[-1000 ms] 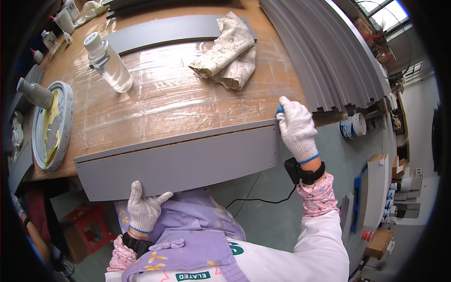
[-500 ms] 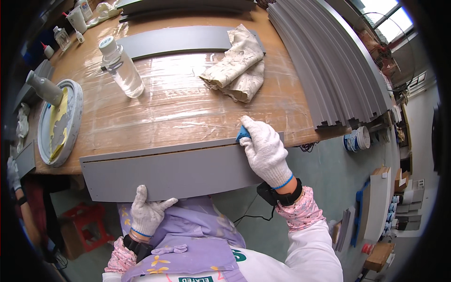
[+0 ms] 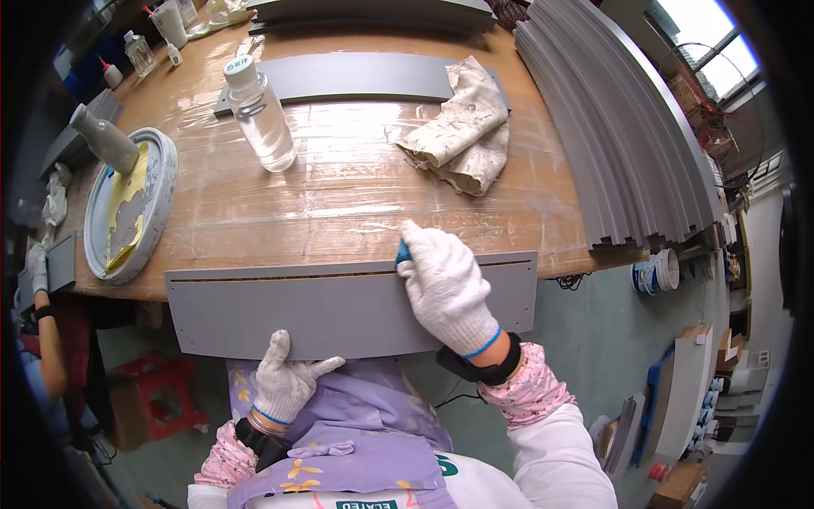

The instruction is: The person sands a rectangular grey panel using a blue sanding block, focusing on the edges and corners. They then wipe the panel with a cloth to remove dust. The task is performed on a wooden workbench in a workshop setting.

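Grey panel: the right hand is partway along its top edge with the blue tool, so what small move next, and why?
Probably slide the right hand and its blue tool further left along the top edge of the grey panel, since that stretch lies ahead, while the left hand steadies the lower edge.

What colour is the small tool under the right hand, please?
Blue tool, just peeking from the right hand; head view.

1. Grey panel (image 3: 339, 310)
2. White knit glove on right hand (image 3: 447, 291), blue cuff trim, blue tool (image 3: 403, 251)
3. Brown table (image 3: 339, 195)
4. Stained cream rag (image 3: 462, 131) at 1 o'clock
5. Pink floral sleeves (image 3: 530, 392)
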A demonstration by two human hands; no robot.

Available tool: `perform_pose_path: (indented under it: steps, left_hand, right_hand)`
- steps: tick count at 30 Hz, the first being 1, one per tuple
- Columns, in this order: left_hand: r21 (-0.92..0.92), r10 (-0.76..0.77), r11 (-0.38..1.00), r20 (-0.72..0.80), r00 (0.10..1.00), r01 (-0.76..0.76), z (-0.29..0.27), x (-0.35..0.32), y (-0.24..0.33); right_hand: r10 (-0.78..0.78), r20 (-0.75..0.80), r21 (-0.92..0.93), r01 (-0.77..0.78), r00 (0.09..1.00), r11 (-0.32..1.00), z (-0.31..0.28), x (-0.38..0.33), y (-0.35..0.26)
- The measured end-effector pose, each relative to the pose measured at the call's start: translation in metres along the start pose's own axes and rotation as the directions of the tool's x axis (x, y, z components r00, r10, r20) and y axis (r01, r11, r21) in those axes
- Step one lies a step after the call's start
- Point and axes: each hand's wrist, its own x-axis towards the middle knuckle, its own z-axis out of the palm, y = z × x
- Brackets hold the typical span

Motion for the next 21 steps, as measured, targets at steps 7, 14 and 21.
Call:
perform_pose_path:
  steps: [7, 14, 21]
  left_hand:
    - [0.034, -0.029, 0.999, -0.065, 0.997, 0.031, 0.008, -0.004, 0.002]
    - [0.041, -0.039, 0.998, -0.083, 0.996, 0.043, 0.008, -0.001, 0.003]
    - [0.057, -0.016, 0.998, -0.036, 0.999, 0.018, 0.011, -0.002, 0.005]
  right_hand:
    - [0.005, 0.053, -0.177, 0.005, 0.999, 0.984, -0.032, -0.015, 0.038]
    - [0.187, -0.090, -0.392, -0.207, 0.978, 0.896, -0.093, -0.051, 0.117]
    - [-0.004, 0.007, -0.038, 0.004, 1.000, 0.999, -0.059, -0.026, 0.057]
